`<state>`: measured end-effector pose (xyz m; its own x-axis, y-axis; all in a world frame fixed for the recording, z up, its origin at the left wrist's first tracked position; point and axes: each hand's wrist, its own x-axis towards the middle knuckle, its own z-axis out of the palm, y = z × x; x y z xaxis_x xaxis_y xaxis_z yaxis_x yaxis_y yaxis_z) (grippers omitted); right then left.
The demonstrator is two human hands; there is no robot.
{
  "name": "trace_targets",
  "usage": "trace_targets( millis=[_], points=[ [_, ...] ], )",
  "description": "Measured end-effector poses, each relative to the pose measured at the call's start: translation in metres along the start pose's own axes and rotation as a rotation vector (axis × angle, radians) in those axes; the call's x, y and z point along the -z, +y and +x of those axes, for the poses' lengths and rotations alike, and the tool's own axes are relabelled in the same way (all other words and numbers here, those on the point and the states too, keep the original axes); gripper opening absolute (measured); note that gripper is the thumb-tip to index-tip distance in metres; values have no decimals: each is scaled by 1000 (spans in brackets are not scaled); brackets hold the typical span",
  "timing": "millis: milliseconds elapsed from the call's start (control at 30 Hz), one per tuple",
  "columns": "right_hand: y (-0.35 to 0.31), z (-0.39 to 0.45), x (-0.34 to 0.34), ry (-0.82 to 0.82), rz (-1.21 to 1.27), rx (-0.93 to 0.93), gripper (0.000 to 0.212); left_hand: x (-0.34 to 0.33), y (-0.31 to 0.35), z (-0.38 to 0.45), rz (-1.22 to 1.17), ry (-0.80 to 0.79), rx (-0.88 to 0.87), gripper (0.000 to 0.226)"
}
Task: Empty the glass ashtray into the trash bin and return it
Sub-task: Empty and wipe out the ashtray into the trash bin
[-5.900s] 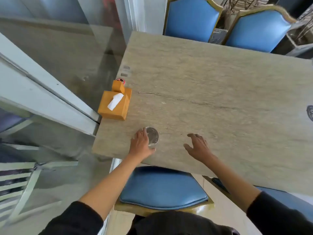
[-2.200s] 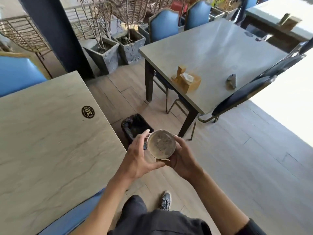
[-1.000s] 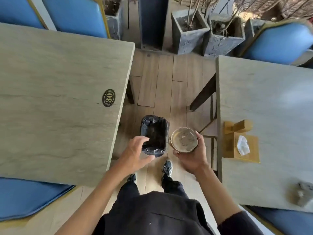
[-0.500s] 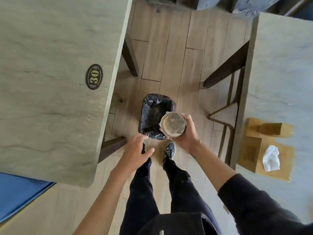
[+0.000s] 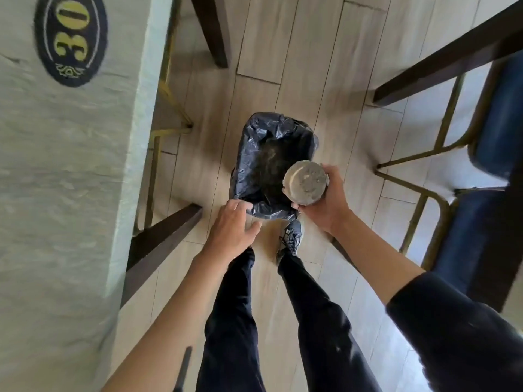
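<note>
The right hand (image 5: 325,203) holds the glass ashtray (image 5: 305,183) upright above the trash bin (image 5: 271,168) edge; left hand (image 5: 233,229) open, empty; a tilt here could spill ash onto the floor (image 5: 305,80).

**One Camera, Up On the Head, Looking Straight Down**

Just one view here, so no second view to share anything with. Worn on the head, high up, pointing almost straight down at the wooden floor (image 5: 297,80). Wide and bendy at the edges. Close to the two arms, which come in from the bottom. Legs and one shoe (image 5: 291,237) right below. Trash bin (image 5: 263,168) near the middle, farther down than the hands. Bench (image 5: 65,179) with a "30" badge (image 5: 70,38) filling the left side, very near. Blue chair (image 5: 498,123) at the right edge. A bit blurry all over.
</note>
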<state>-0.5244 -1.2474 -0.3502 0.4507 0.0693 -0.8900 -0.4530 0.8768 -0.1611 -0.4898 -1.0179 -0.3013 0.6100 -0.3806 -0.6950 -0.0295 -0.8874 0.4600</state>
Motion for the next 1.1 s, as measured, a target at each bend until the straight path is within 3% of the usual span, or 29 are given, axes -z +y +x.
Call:
trace_targets(
  millis=[333,500,567,667,800,1100],
  points=[
    [19,124,21,153,-297,-6,47,-56,-58,74,-34,8,47,43],
    [35,152,21,330,-519,68,45,-72,-66,85,-62,-11,52,45],
    [41,156,20,303,-541,86,36,-74,-69,86,-74,-22,60,46],
    [45,155,15,265,-519,126,47,-73,-74,89,-92,-27,88,47],
    [42,163,15,320,-664,234,35,-71,-73,91,-126,-16,89,47],
    [31,163,22,344,-868,446,50,-77,-72,89,-152,-4,76,51]
  ],
)
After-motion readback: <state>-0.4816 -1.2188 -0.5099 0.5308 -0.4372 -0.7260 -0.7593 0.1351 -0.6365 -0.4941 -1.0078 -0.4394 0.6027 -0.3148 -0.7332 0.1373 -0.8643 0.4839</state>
